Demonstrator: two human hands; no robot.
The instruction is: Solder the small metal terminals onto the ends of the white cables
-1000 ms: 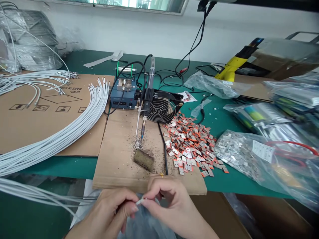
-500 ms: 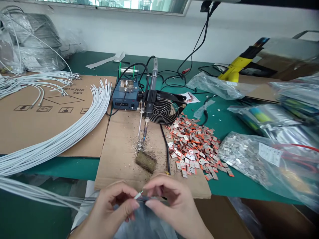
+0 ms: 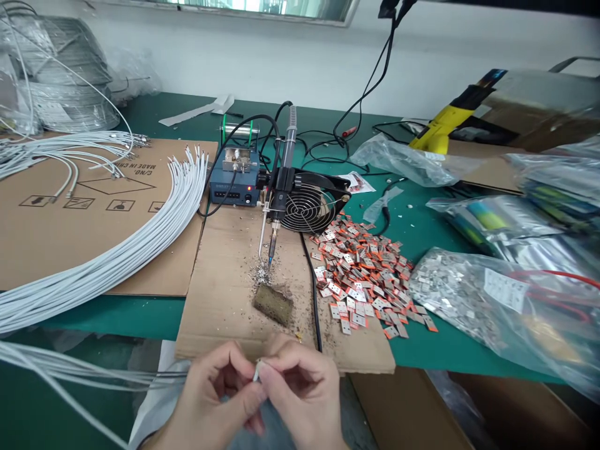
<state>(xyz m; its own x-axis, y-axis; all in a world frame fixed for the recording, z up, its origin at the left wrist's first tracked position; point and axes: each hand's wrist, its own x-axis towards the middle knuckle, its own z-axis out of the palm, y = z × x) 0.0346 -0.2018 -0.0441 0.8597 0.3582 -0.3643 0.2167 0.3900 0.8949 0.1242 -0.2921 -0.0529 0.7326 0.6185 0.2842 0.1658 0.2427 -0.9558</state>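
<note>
My left hand point(image 3: 220, 390) pinches a white cable point(image 3: 256, 373) close to its end, just beyond the near edge of the cardboard. Thumb and forefinger of my right hand point(image 3: 297, 387) close over the tip of that same cable, hiding it. Both hands meet fingertip to fingertip. Ahead of them lies a brown sponge block point(image 3: 273, 304). Above the sponge a soldering iron point(image 3: 280, 194) is held tip-down in a stand, with solder crumbs around its tip.
A blue soldering station point(image 3: 234, 187), a solder spool point(image 3: 240, 132) and a black fan point(image 3: 307, 206) stand behind. Small metal plates with orange parts point(image 3: 363, 275) lie heaped right, near a plastic bag point(image 3: 459, 294). White cables point(image 3: 140, 247) curve across the left cardboard.
My right hand has moved left, its fingers closing onto the cable's tip, which showed bare between the hands before. My left hand keeps its pinch.
</note>
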